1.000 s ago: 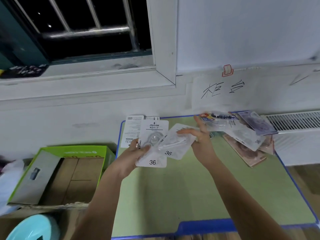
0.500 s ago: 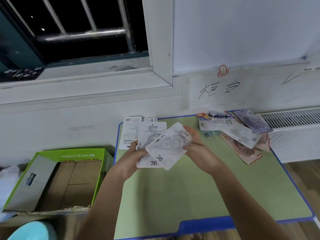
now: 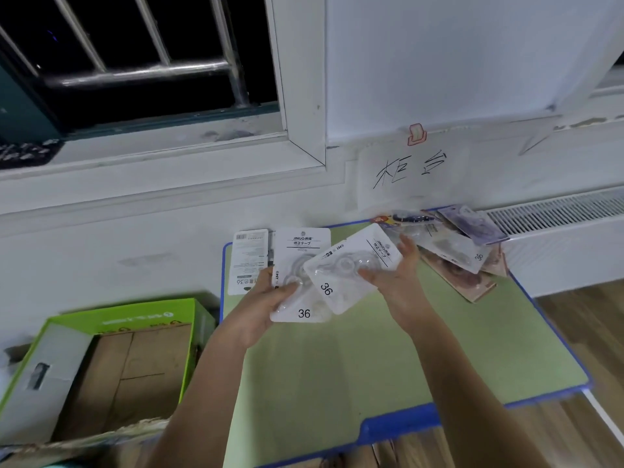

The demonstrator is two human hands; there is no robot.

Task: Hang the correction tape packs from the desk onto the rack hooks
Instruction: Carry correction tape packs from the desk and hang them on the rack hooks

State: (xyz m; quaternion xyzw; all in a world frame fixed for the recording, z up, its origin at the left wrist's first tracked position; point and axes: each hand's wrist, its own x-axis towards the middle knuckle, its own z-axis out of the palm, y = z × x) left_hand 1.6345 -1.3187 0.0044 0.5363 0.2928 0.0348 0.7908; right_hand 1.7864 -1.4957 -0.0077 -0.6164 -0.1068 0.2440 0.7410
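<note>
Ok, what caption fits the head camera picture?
Both hands, left hand and right hand, gather correction tape packs above the green desk.

The white blister-carded correction tape pack (image 3: 299,261) held upright is partly covered by a tilted white pack marked 36 (image 3: 347,275). A barcode-backed white card (image 3: 248,261) sits half behind both. The heap of clear-fronted packs (image 3: 452,244) at the green desk's far corner is too blurred to count. The green cardboard box (image 3: 101,363) runs off the left edge.

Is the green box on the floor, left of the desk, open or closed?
Open. The green box shows its brown cardboard inside, and one flap lies folded aside.
</note>
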